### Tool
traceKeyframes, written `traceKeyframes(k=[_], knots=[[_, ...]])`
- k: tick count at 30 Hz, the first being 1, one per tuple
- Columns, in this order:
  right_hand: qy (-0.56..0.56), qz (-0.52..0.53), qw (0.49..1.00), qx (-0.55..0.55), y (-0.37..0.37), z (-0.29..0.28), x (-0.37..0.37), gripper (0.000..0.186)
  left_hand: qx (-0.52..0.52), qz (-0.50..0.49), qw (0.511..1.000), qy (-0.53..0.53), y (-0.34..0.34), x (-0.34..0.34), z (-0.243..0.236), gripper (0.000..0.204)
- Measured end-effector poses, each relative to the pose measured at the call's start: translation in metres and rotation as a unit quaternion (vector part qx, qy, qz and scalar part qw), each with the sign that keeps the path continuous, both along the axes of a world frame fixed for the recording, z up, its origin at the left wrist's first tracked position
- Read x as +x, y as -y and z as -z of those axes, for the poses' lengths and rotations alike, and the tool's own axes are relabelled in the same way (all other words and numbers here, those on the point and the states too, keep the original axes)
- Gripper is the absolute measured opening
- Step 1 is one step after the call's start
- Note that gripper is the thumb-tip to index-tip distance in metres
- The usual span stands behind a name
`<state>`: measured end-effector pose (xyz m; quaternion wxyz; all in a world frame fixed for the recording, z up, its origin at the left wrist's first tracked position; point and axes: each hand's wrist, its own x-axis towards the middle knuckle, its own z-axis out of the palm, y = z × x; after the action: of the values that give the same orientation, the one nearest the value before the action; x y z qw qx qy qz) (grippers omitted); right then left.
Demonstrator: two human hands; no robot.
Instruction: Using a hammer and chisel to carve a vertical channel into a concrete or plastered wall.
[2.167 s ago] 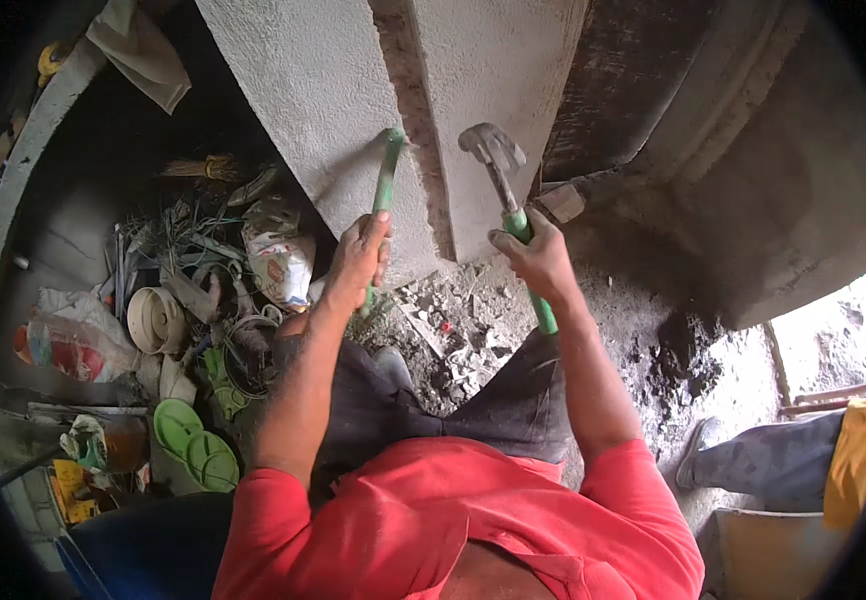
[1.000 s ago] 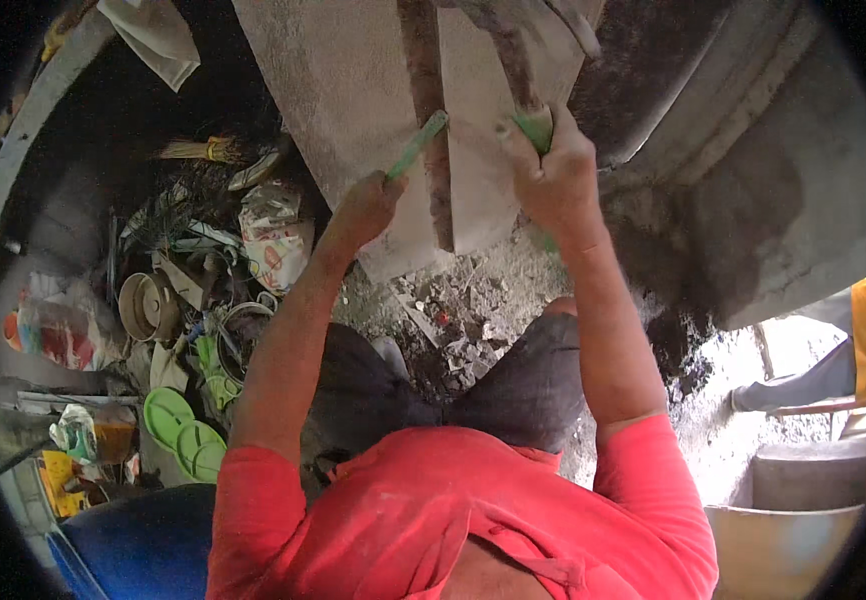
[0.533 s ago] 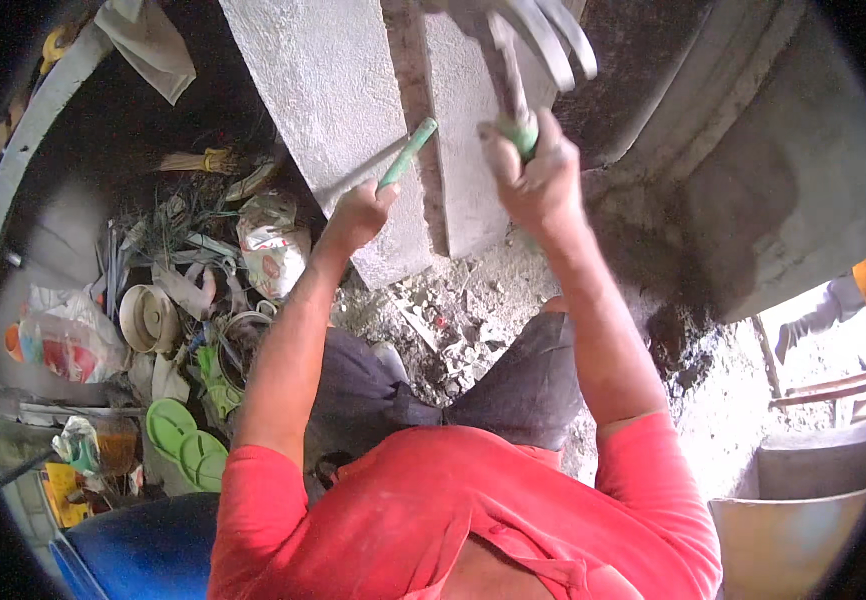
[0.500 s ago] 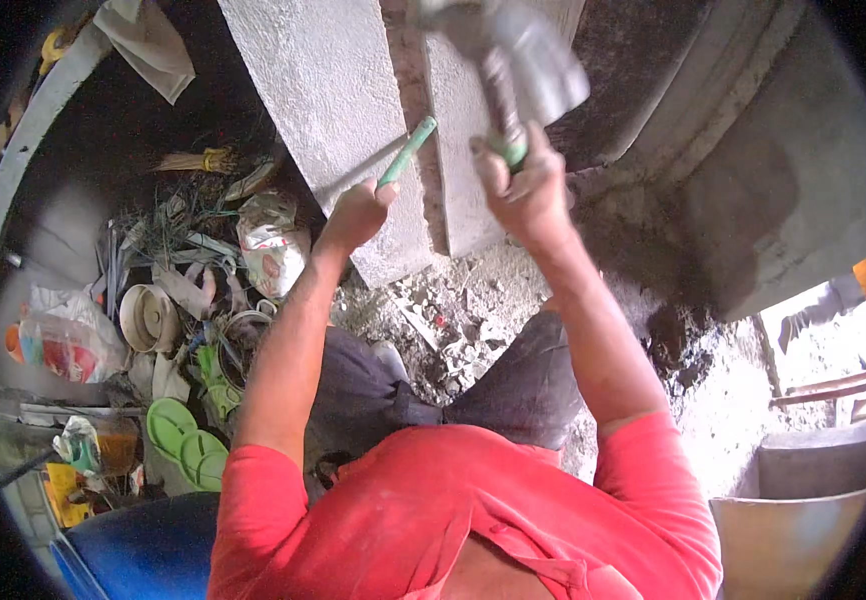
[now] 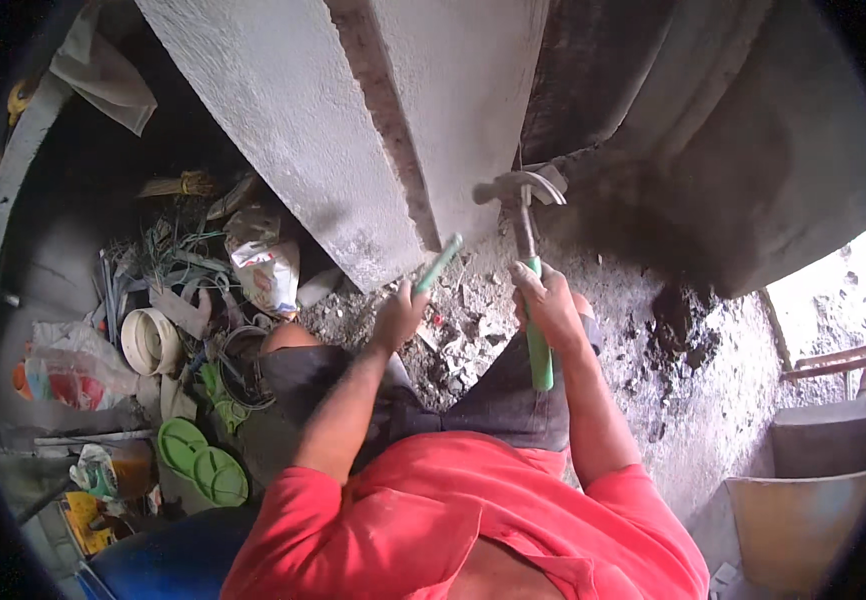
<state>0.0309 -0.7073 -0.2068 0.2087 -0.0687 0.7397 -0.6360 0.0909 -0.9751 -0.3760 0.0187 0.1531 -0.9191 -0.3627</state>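
One broad, pale grey, rough-plastered slab (image 5: 273, 110) fills the upper view; a straight brownish groove (image 5: 378, 110) runs down it to the lower edge. Loose grey-white rubble (image 5: 458, 350) lies below, between the person's knees. Steel claw hammer (image 5: 526, 232), green grip, held head-away from the body, just right of the slab. Right hand (image 5: 550, 308): fingers wrapped round the upper grip, butt jutting out behind, likely for control of the heavy head. Slim green rod (image 5: 440, 263) slants out of the left hand (image 5: 399, 318), fingers clenched round its near part, probably keeping knuckles clear of the exposed end. Rod tip near the groove's foot; contact cannot be told.
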Motion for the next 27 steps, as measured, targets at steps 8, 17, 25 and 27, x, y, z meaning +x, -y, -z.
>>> traceKeyframes(k=[8, 17, 25, 27], knots=[[-0.041, 0.003, 0.999, 0.003, 0.007, -0.009, -0.022, 0.046, -0.182, -0.048, 0.977, -0.097, 0.07, -0.018, -0.213, 0.042], [-0.175, -0.025, 0.984, -0.029, 0.038, -0.101, -0.027, 0.055, -0.402, 0.041, 0.912, -0.074, 0.064, -0.026, -0.272, 0.034], [-0.347, 0.06, 0.935, 0.032, 0.105, 0.006, -0.055, 0.041, -0.455, 0.104, 0.88, -0.085, 0.081, -0.034, -0.255, 0.029], [-0.281, 0.018, 0.954, 0.106, 0.1, 0.0, -0.063, 0.046, -0.456, 0.094, 0.881, -0.08, 0.08, -0.039, -0.254, 0.029]])
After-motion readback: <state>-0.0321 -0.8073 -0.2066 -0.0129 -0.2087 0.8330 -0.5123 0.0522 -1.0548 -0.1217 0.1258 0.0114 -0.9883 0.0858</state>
